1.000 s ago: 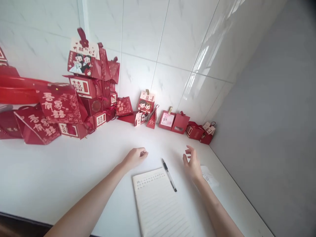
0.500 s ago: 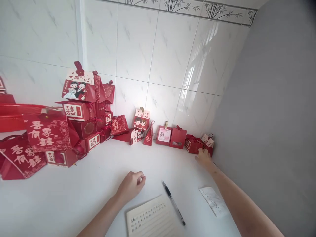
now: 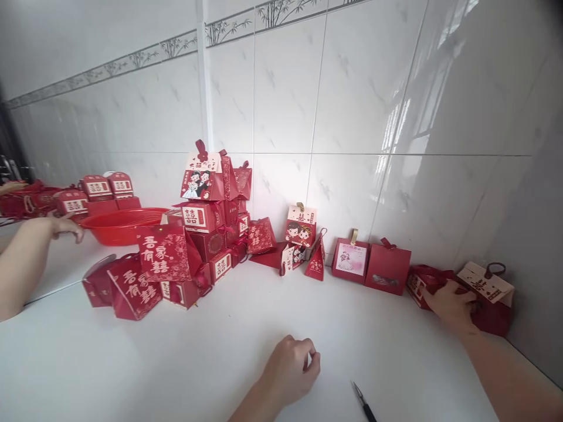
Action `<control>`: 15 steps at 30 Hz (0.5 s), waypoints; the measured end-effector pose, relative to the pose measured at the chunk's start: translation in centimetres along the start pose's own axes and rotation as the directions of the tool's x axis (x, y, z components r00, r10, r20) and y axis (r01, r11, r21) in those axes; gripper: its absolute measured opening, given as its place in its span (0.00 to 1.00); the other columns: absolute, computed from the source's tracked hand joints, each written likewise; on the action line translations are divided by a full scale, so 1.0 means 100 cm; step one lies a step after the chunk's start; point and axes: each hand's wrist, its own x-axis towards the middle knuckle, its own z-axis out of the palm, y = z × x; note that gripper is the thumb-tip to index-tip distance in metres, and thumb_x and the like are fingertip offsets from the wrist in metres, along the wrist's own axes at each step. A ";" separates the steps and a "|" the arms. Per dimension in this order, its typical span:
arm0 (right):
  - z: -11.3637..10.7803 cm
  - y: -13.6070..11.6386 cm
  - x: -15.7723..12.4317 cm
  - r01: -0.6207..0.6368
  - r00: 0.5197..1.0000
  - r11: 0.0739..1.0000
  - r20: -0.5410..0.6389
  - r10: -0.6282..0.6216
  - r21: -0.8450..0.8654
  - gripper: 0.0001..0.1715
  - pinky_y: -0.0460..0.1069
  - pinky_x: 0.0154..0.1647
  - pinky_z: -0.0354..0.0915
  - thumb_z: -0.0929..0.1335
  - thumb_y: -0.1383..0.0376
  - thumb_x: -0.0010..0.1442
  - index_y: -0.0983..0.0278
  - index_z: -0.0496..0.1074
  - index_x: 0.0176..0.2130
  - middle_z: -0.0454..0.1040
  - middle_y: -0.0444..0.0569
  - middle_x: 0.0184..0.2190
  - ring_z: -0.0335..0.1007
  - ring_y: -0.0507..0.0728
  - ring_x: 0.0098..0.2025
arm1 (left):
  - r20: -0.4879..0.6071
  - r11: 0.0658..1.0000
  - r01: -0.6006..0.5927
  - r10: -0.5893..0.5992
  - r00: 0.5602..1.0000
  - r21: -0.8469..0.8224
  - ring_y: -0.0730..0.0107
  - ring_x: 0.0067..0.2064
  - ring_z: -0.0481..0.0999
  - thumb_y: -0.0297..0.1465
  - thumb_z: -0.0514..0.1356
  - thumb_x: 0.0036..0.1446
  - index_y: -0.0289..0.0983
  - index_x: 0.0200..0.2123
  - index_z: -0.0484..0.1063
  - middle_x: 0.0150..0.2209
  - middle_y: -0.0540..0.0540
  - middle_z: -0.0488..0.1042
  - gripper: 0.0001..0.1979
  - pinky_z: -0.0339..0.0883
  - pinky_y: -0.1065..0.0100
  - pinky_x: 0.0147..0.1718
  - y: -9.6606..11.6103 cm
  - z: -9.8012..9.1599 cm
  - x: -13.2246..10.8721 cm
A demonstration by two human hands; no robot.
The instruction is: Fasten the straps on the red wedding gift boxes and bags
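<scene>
At the right end of the row by the wall, my right hand (image 3: 453,308) reaches over a small red gift box (image 3: 433,278) with a dark red ribbon, its thumb and fingers around the box's sides. Touching or very near that hand on its right stands a red gift box with a cream flap (image 3: 488,287) and a ribbon loop. My left hand (image 3: 292,366) rests on the white table, loosely curled, with nothing visible in it. A black pen (image 3: 364,404) lies to the right of it, cut off by the bottom edge.
More red gift boxes line the wall, including a plain red one (image 3: 387,269) and a tall stack (image 3: 202,217) left of centre. Behind the stack is a red plastic basket (image 3: 114,228). Another person's hand (image 3: 61,228) reaches in at far left.
The view has swung left and lower, bringing the other person's arm into sight and dropping the notebook from it. My right hand now lies over the ribboned box; my left stays curled.
</scene>
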 end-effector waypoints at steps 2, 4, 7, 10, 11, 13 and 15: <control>-0.003 -0.004 -0.005 -0.076 0.996 0.997 0.039 0.075 0.001 0.43 0.71 0.45 0.55 0.65 0.53 0.55 0.81 0.56 0.58 0.46 0.94 0.53 0.48 0.87 0.61 | 0.000 1.000 0.020 -0.020 1.000 -0.022 0.65 0.25 0.66 0.32 0.52 0.54 0.41 0.23 0.61 0.18 0.50 0.65 0.09 0.62 0.64 0.31 0.001 -0.001 0.000; -0.011 -0.009 -0.010 -0.121 0.990 0.993 0.076 0.120 0.005 0.43 0.69 0.48 0.54 0.66 0.54 0.54 0.80 0.55 0.58 0.47 0.94 0.53 0.48 0.85 0.61 | -0.006 0.998 0.030 -0.031 1.000 -0.046 0.66 0.25 0.64 0.32 0.53 0.54 0.41 0.22 0.61 0.18 0.51 0.63 0.08 0.61 0.65 0.31 0.002 -0.002 0.000; -0.030 -0.016 -0.020 -0.099 0.989 0.994 0.112 0.093 0.046 0.43 0.68 0.50 0.55 0.68 0.51 0.49 0.76 0.58 0.55 0.51 0.91 0.51 0.52 0.85 0.59 | -0.021 0.996 0.025 -0.027 0.999 -0.084 0.69 0.24 0.62 0.32 0.54 0.53 0.40 0.22 0.60 0.18 0.52 0.62 0.09 0.59 0.67 0.29 0.001 -0.005 0.000; -0.055 -0.019 -0.040 -0.021 0.993 0.994 0.120 0.007 0.112 0.44 0.66 0.54 0.56 0.71 0.48 0.41 0.70 0.60 0.49 0.57 0.84 0.51 0.53 0.83 0.60 | -0.025 0.987 0.015 -0.019 1.000 -0.160 0.72 0.22 0.60 0.33 0.53 0.52 0.40 0.21 0.58 0.17 0.54 0.59 0.10 0.56 0.69 0.26 0.001 -0.011 -0.002; -0.063 -0.018 -0.050 0.009 0.993 0.990 0.118 -0.026 0.138 0.44 0.65 0.55 0.56 0.71 0.47 0.38 0.68 0.59 0.48 0.59 0.79 0.51 0.53 0.81 0.60 | -0.020 0.981 0.012 -0.016 1.000 -0.192 0.73 0.21 0.59 0.34 0.52 0.52 0.40 0.20 0.57 0.17 0.54 0.58 0.10 0.54 0.69 0.24 0.002 -0.015 -0.004; -0.079 -0.013 -0.076 0.038 0.993 0.982 0.102 -0.058 0.184 0.47 0.65 0.55 0.58 0.70 0.44 0.36 0.68 0.56 0.48 0.61 0.72 0.51 0.55 0.79 0.59 | -0.002 0.967 0.003 -0.003 1.000 -0.253 0.74 0.20 0.56 0.35 0.51 0.52 0.39 0.20 0.57 0.16 0.55 0.56 0.11 0.52 0.70 0.23 0.008 -0.022 -0.012; -0.094 -0.005 -0.109 0.067 0.989 0.969 0.109 -0.096 0.238 0.46 0.60 0.52 0.65 0.67 0.41 0.42 0.66 0.54 0.50 0.61 0.67 0.52 0.65 0.71 0.53 | 0.038 0.952 -0.031 0.044 0.998 -0.303 0.74 0.21 0.57 0.36 0.53 0.51 0.39 0.19 0.56 0.17 0.55 0.56 0.12 0.52 0.70 0.23 0.020 -0.027 -0.024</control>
